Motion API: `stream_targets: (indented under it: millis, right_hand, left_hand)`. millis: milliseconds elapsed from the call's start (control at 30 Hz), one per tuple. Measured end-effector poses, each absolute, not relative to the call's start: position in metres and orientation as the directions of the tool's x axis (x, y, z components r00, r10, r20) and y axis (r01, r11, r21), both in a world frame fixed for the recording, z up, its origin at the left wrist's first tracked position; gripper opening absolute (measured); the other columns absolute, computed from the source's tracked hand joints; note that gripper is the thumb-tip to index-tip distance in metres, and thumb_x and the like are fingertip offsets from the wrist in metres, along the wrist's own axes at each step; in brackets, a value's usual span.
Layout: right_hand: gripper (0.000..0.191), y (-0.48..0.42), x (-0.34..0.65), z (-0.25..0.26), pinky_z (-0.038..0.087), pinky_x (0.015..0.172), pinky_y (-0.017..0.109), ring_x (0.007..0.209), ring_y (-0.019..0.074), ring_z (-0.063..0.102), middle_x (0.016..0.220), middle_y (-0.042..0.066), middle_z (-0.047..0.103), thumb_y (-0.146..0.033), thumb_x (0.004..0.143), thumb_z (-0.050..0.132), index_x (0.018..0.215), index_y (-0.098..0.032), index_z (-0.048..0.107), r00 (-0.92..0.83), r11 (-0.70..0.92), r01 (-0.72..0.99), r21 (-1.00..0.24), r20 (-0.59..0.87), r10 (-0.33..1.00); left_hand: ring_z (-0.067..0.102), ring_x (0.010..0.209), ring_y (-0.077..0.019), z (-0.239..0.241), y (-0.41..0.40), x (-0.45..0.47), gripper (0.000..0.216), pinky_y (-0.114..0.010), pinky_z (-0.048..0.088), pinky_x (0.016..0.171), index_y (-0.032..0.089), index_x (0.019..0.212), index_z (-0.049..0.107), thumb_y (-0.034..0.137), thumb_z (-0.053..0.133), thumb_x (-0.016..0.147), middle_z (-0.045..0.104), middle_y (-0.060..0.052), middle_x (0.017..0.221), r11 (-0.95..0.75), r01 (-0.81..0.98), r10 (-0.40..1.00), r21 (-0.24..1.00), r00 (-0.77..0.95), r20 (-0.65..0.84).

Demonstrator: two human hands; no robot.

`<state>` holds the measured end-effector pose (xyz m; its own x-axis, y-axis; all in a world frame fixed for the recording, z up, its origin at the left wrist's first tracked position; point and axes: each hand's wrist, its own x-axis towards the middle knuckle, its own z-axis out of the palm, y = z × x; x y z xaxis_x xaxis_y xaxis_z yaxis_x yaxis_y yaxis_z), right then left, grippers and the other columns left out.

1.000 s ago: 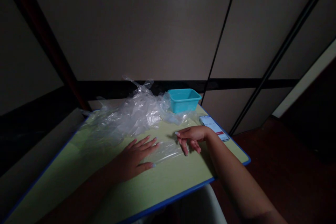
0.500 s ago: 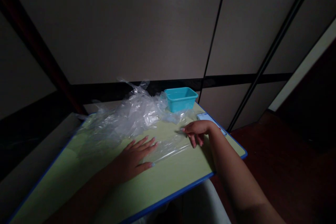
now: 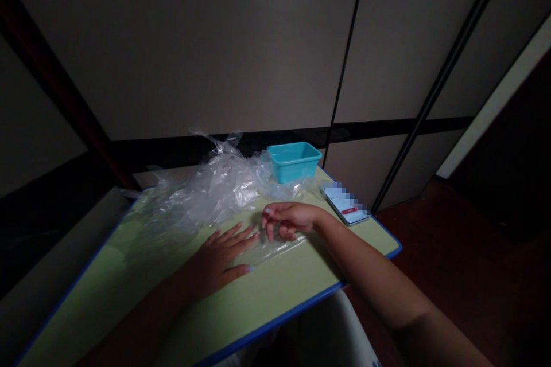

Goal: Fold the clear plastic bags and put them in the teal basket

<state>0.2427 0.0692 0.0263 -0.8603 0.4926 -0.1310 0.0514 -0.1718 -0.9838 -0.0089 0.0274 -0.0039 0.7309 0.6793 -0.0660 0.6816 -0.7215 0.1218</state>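
My left hand (image 3: 221,258) lies flat with spread fingers on a clear plastic sheet (image 3: 275,248) spread on the pale green table (image 3: 275,292). My right hand (image 3: 286,221) hovers just right of the left fingertips, over the same sheet, with its fingers curled down toward the plastic. Whether it pinches the sheet is unclear in the dim light.
A crumpled heap of clear plastic bags (image 3: 206,192) fills the far left of the table. A teal plastic tub (image 3: 294,161) stands at the far edge. A phone (image 3: 345,203) with a lit screen lies near the right corner. The table has a blue rim.
My right hand has moved left across the sheet, from near the phone to close beside the left fingertips. The left hand has stayed flat in place.
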Motion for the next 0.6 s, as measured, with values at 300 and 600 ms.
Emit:
stream_targets:
  millis: [300, 600]
  right_hand:
    - [0.036, 0.08, 0.254, 0.034, 0.019, 0.025, 0.014, 0.025, 0.0029, 0.025, 0.062, -0.001, 0.06, -0.042, 0.095, 0.02, 0.098, -0.017, 0.046, -0.749, -0.188, 0.41, -0.892, -0.447, 0.488]
    - [0.044, 0.091, 0.283, 0.041, 0.021, 0.03, 0.018, 0.029, 0.0051, 0.028, 0.051, 0.001, 0.055, -0.047, 0.092, 0.026, 0.085, -0.011, 0.051, -0.336, -0.109, 0.725, -0.68, -0.487, 0.806]
  left_hand:
    - [0.015, 0.134, -0.0289, 0.002, 0.027, -0.004, 0.06, -0.055, 0.018, 0.102, 0.037, 0.138, 0.014, 0.06, 0.032, 0.085, 0.017, 0.002, 0.146, -0.717, 0.69, 0.684, 0.098, 0.723, -0.098]
    - [0.014, 0.134, -0.0274, 0.003, 0.025, -0.004, 0.061, -0.052, 0.018, 0.103, 0.034, 0.138, 0.017, 0.059, 0.031, 0.085, 0.009, -0.003, 0.147, -0.707, 0.704, 0.697, 0.069, 0.71, -0.103]
